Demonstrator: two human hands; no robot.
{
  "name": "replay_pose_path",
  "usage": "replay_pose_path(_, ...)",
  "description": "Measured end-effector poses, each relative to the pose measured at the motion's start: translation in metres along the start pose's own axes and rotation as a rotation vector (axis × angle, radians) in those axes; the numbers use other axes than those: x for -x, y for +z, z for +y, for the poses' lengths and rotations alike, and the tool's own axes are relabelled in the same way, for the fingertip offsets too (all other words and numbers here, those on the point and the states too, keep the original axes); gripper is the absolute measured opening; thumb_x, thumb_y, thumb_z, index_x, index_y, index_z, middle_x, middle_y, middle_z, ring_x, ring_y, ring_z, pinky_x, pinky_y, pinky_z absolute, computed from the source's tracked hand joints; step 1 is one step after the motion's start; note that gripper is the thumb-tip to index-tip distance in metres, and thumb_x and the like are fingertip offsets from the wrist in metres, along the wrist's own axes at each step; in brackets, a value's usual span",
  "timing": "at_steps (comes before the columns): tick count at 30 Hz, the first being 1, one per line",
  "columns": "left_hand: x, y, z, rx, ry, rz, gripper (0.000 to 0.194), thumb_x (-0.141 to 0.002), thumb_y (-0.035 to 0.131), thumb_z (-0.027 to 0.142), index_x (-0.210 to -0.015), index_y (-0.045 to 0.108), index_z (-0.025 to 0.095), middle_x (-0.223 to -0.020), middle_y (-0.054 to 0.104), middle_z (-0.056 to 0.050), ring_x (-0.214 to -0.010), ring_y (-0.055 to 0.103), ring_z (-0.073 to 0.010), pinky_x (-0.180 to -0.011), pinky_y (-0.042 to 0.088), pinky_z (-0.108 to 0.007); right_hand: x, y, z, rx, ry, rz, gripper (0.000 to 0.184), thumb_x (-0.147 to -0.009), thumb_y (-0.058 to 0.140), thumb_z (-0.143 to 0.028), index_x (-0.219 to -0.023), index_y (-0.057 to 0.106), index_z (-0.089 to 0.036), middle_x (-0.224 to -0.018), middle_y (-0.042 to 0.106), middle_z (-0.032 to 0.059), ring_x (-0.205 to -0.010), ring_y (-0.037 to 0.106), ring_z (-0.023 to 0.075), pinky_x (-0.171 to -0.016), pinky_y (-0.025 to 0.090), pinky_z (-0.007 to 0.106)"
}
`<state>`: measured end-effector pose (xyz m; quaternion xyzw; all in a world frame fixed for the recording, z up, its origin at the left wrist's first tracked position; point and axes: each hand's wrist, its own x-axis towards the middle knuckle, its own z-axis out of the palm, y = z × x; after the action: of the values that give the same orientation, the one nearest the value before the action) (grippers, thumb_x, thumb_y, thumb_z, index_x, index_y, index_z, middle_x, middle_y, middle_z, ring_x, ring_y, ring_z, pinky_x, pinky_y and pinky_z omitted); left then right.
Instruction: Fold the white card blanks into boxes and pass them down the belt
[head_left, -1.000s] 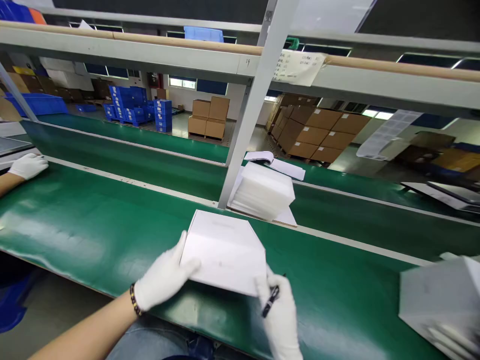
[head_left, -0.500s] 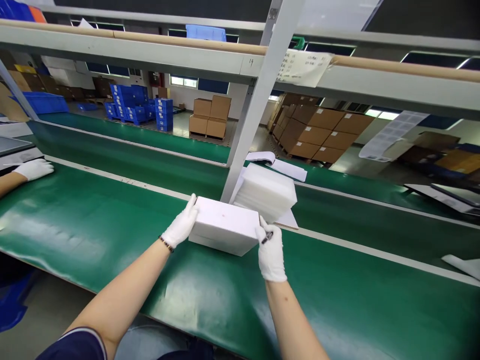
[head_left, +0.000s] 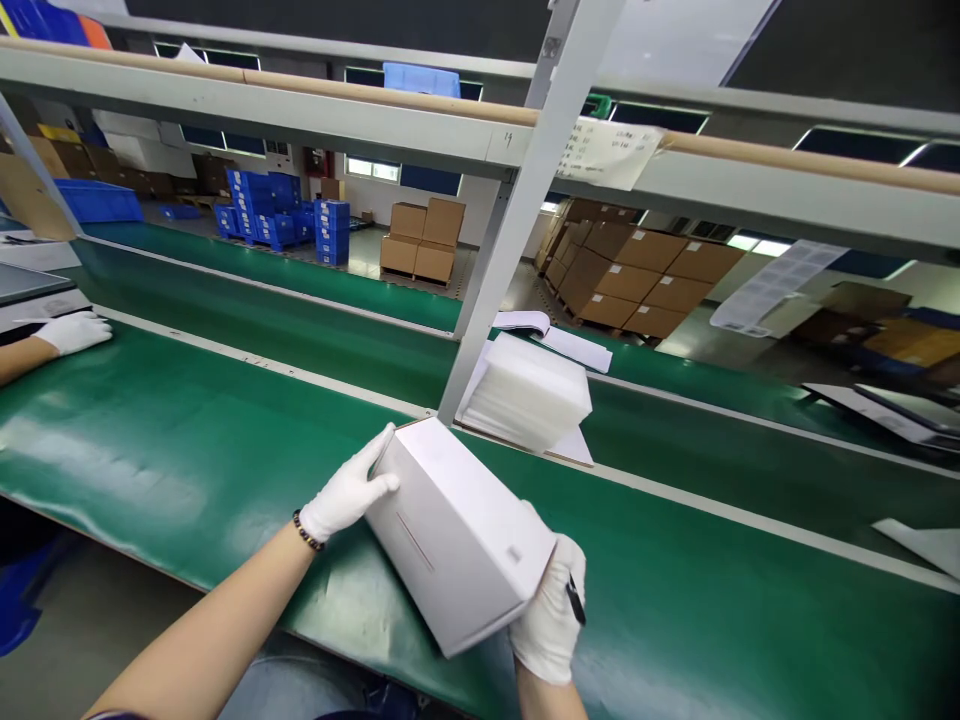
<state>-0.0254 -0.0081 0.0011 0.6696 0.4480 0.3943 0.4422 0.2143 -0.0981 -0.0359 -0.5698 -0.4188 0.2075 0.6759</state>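
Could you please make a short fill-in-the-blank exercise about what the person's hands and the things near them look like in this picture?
1. Both hands wear gloves of the colour ____.
2. The left hand and the right hand hold a white ____ between them, above the green belt.
3. The right hand also holds a black ____ against its glove.
4. Behind the grey post lies a stack of white foam sheets, on the ____ side of the belt.

Missing words: white; box; pen; far

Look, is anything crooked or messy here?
The white cardboard box sits askew, tilted between the gloved left hand and right hand, which also grips a black pen. The stack of white foam sheets leans unevenly.
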Motion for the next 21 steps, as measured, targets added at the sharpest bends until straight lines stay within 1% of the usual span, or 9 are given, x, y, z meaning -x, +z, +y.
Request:
replay_pose_path(2,-0.010,0.008,0.002,-0.040,-0.013,-0.024,0.078,-0.086,0.050,0.061,-0.151,0.027,0.022,-0.158,0.023,-0.003,-0.146,0.017,-0.0262,-0.121,0.010,-0.043,0.012,-0.002,-0.016,-0.054,-0.080,-0.098,0.033,-0.096,0.043,-0.050,-0.086,0.052,-0.020,-0.098,0.072,0.0098,-0.083,0.068,0.0227,-0.067,0.053,0.034)
replay_pose_path(5,-0.010,0.022,-0.008,0.215,-0.052,-0.288,0.071,-0.092,0.035,0.064,-0.147,0.037,0.019,-0.155,0.031,-0.004,-0.144,0.025,-0.0254,-0.120,0.018,-0.042,0.022,-0.017,-0.032,-0.101,-0.292,-0.345,0.022,-0.094,0.051,-0.040,-0.085,0.058,-0.021,-0.100,0.072,0.0093,-0.085,0.069,0.0237,-0.067,0.056,0.036)
replay_pose_path(8,0.002,0.027,-0.026,0.509,-0.104,-0.522,0.074,-0.091,0.026,0.069,-0.141,0.047,0.019,-0.149,0.041,-0.006,-0.140,0.033,-0.0260,-0.118,0.023,-0.041,0.000,-0.036,-0.047,-0.110,-0.412,-0.369,0.030,-0.097,0.044,-0.044,-0.103,0.063,-0.021,-0.099,0.071,0.0108,-0.086,0.069,0.0251,-0.070,0.057,0.041)
replay_pose_path(10,0.009,0.023,-0.035,0.582,-0.083,-0.595,0.077,-0.089,0.026,0.072,-0.140,0.049,0.019,-0.148,0.043,-0.006,-0.140,0.034,-0.0272,-0.118,0.022,-0.042,-0.031,-0.043,-0.057,-0.048,-0.342,-0.351,0.039,-0.097,0.040,-0.049,-0.112,0.062,-0.020,-0.102,0.070,0.0114,-0.090,0.068,0.0250,-0.079,0.056,0.044)
replay_pose_path(12,0.014,0.018,-0.035,0.527,-0.013,-0.621,0.077,-0.087,0.033,0.073,-0.141,0.047,0.019,-0.149,0.041,-0.007,-0.141,0.032,-0.0286,-0.118,0.019,-0.044,-0.065,-0.043,-0.065,0.028,-0.207,-0.378,0.041,-0.095,0.044,-0.052,-0.108,0.064,-0.019,-0.100,0.069,0.0103,-0.087,0.068,0.0231,-0.080,0.056,0.042)
replay_pose_path(14,0.016,0.014,-0.027,0.417,0.061,-0.637,0.078,-0.085,0.042,0.072,-0.143,0.044,0.019,-0.150,0.041,-0.008,-0.141,0.031,-0.0301,-0.118,0.017,-0.045,-0.093,-0.037,-0.068,0.071,-0.060,-0.418,0.042,-0.089,0.052,-0.057,-0.094,0.066,-0.018,-0.085,0.069,0.0071,-0.070,0.066,0.0186,-0.064,0.056,0.033)
replay_pose_path(15,0.016,0.013,-0.021,0.378,0.083,-0.638,0.079,-0.084,0.046,0.071,-0.144,0.043,0.020,-0.149,0.042,-0.008,-0.140,0.032,-0.0307,-0.118,0.016,-0.045,-0.103,-0.032,-0.068,0.091,0.014,-0.419,0.044,-0.086,0.055,-0.060,-0.085,0.065,-0.017,-0.073,0.066,0.0046,-0.058,0.061,0.0157,-0.053,0.051,0.028)
replay_pose_path(18,0.017,0.013,-0.003,0.410,0.068,-0.645,0.083,-0.078,0.054,0.073,-0.143,0.044,0.023,-0.143,0.050,-0.006,-0.136,0.039,-0.0326,-0.115,0.022,-0.047,-0.112,-0.017,-0.063,0.166,0.174,-0.337,0.050,-0.077,0.059,-0.067,-0.063,0.055,-0.019,-0.046,0.048,-0.0036,-0.037,0.041,0.0102,-0.037,0.033,0.023)
replay_pose_path(21,0.018,0.016,0.003,0.492,-0.005,-0.672,0.089,-0.069,0.062,0.075,-0.141,0.047,0.024,-0.139,0.055,-0.006,-0.130,0.046,-0.0343,-0.111,0.030,-0.047,-0.106,-0.009,-0.058,0.260,0.196,-0.264,0.053,-0.074,0.058,-0.070,-0.054,0.047,-0.021,-0.042,0.041,-0.0050,-0.038,0.037,0.0105,-0.039,0.031,0.024)
